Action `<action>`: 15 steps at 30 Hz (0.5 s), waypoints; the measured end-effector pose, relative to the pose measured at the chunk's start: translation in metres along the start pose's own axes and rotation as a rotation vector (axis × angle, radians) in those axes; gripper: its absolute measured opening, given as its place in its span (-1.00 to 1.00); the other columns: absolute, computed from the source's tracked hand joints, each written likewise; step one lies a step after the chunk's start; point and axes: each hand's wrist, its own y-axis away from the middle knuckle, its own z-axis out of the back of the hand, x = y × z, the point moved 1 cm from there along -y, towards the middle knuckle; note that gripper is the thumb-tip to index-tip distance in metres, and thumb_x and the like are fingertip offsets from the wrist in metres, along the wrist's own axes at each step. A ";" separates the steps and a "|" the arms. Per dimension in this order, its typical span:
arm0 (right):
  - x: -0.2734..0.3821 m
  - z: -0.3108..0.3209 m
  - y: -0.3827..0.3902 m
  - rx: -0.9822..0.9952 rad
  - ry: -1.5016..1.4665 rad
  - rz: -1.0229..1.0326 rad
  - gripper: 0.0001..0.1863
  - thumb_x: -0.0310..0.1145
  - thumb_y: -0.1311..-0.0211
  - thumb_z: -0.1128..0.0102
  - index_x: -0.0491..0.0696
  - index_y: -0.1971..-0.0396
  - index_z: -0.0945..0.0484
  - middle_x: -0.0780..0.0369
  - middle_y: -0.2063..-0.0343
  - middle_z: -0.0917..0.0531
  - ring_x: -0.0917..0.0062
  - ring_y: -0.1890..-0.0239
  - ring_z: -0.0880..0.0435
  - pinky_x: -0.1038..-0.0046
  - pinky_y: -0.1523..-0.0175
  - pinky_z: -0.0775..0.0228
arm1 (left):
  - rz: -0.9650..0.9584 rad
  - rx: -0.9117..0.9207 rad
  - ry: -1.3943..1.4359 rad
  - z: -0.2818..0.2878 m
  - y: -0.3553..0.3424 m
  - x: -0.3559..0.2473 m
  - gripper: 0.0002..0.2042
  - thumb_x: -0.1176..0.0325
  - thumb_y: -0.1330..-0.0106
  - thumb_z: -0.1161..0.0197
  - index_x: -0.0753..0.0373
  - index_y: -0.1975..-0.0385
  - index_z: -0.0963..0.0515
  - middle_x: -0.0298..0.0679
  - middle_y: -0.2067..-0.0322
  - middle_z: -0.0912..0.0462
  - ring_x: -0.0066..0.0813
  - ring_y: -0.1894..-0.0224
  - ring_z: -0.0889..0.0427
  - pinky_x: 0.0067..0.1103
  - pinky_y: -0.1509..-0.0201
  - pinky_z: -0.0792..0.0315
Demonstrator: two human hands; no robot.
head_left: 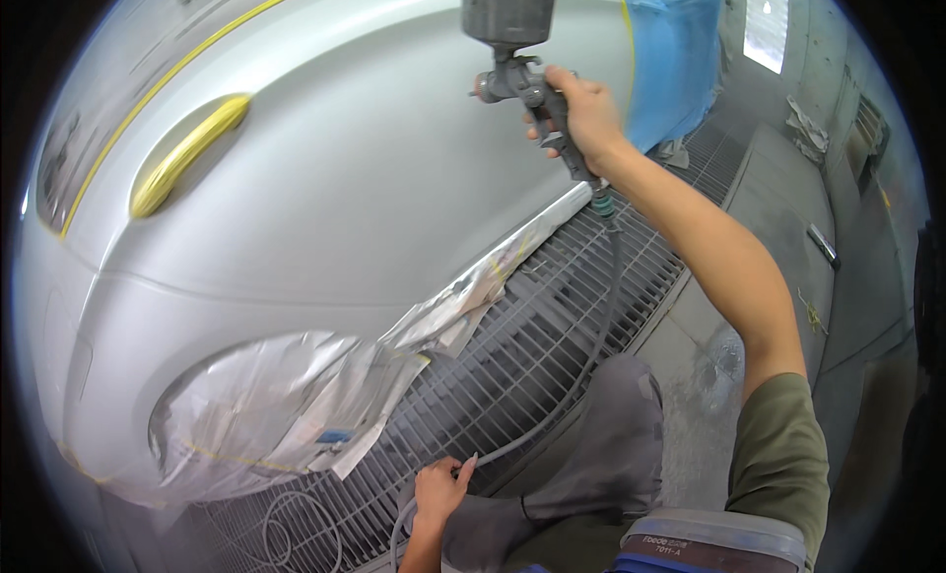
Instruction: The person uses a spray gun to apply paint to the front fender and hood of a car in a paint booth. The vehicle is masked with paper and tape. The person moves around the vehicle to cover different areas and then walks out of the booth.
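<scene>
My right hand [586, 120] grips a spray gun [532, 95] with a grey cup on top, raised at the upper middle before a silver car panel [374, 179]. Its nozzle points left, toward the panel. A grey hose [612, 277] hangs from the handle and curves down to my left hand [441, 489], which holds it low at the bottom middle. Yellow masking tape covers the door handle [187, 159] at the left. Crumpled masking sheet [256, 396] covers the wheel area, and a foil-like strip [522, 243] runs along the panel's lower edge.
Blue masking sheet [670, 51] covers the car's right end. A metal floor grate [621, 277] runs below the car beside a concrete ledge [749, 179], where a small cylinder [823, 246] lies near the wall. Loose hose coils [305, 506] lie at the lower left. My bent leg is at the bottom.
</scene>
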 end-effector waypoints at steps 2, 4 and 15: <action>-0.011 0.052 -0.024 -0.049 -0.003 -0.004 -0.54 0.03 -0.42 -0.02 -0.11 0.28 -0.62 0.15 0.47 -0.71 0.53 0.53 -0.71 0.52 0.63 -0.46 | 0.012 0.056 -0.014 -0.012 -0.023 -0.019 -0.59 0.01 -0.24 -0.40 0.31 0.55 -0.67 -0.03 0.67 -0.60 -0.02 0.57 -0.64 -0.28 0.45 -0.49; -0.020 0.101 -0.049 -0.093 -0.006 0.003 -0.55 0.02 -0.42 -0.02 -0.10 0.30 -0.63 0.16 0.48 -0.71 0.54 0.53 -0.70 0.52 0.62 -0.45 | -0.002 0.090 -0.016 -0.027 -0.050 -0.039 -0.59 0.00 -0.24 -0.40 0.30 0.54 -0.68 -0.03 0.66 -0.62 -0.02 0.56 -0.66 -0.28 0.44 -0.50; -0.061 0.309 -0.156 -0.346 0.054 0.092 -0.59 -0.01 -0.39 -0.08 -0.09 0.31 -0.62 0.18 0.50 -0.71 0.56 0.55 -0.70 0.53 0.65 -0.44 | -0.071 0.208 -0.015 -0.095 -0.145 -0.123 -0.63 0.05 -0.24 -0.40 0.31 0.47 -0.66 0.02 0.56 -0.66 0.06 0.45 -0.68 -0.24 0.35 -0.53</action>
